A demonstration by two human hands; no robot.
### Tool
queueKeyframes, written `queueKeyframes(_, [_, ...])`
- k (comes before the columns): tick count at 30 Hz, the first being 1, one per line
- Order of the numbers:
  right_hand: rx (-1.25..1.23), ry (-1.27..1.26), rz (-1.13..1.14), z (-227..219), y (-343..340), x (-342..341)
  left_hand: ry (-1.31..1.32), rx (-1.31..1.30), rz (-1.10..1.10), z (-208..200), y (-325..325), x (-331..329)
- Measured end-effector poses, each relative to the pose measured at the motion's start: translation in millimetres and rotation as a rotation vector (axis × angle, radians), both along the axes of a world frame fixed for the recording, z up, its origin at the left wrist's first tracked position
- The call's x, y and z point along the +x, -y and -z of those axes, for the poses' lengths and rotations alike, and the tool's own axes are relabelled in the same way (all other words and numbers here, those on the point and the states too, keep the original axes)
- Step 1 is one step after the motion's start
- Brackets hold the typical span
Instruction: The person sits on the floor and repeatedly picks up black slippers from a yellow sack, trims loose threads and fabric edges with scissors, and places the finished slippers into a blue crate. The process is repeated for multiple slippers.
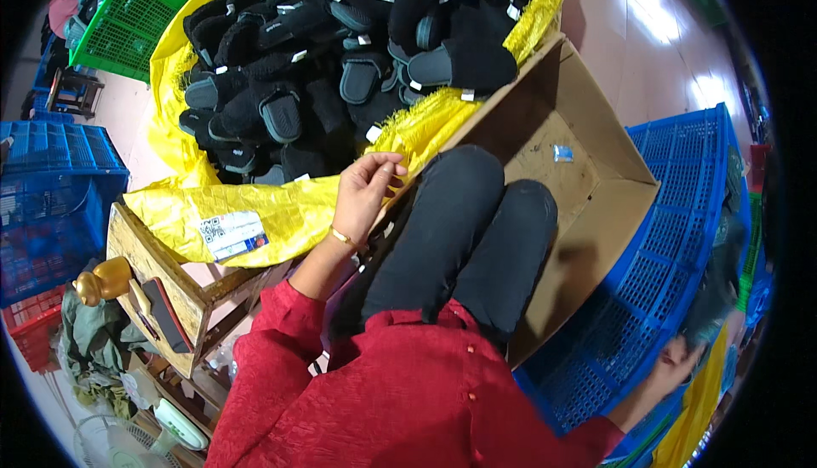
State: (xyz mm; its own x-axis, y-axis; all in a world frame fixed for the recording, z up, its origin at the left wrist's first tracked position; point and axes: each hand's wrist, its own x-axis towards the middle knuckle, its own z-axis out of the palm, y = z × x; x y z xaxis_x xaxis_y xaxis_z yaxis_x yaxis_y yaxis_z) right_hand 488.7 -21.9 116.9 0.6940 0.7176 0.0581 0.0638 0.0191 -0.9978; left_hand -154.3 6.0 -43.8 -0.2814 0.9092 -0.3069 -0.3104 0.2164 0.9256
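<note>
My left hand [366, 191] hovers over the near edge of a yellow woven sack [294, 208], its fingers loosely bent and slightly apart, with nothing visible in them. Heaped in the sack are many black fuzzy slippers [328, 115] with grey soles and small white tags. My right hand [677, 366] reaches far out to the right, past the rim of a blue plastic basket [655, 255]. It is blurred, close to a dark grey, smeared item [719, 276]; whether the fingers grip anything does not show.
An open cardboard box [608, 213], with a small blue-and-white packet [562, 153] inside, stands right of my legs. Left are a worn wooden stool [157, 285] with a gold-coloured knob-shaped object [102, 281], blue crates [59, 187] and a fan [111, 442]. A green crate [140, 17] stands behind.
</note>
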Motion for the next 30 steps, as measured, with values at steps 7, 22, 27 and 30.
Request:
queueKeyframes(7, [-0.032, -0.467, -0.076, 14.3, -44.8, -67.3, -0.466, 0.071, 0.017, 72.4, -91.3, -21.5])
queueKeyframes(22, [-1.071, -0.675, -0.892, 84.4, 43.9, -309.6, -1.379, 0.121, 0.571, 101.2, -250.5, -18.1])
queueKeyframes(27, [-0.892, -0.493, -0.826, 64.0, 12.6, -326.0, -0.933, 0.226, 0.354, 58.7, -182.7, -24.0])
queueKeyframes(30, [-0.596, -0.233, -0.743, 66.6, -17.2, -328.2, -1.022, 0.382, 0.38, -14.0, -129.1, -31.2])
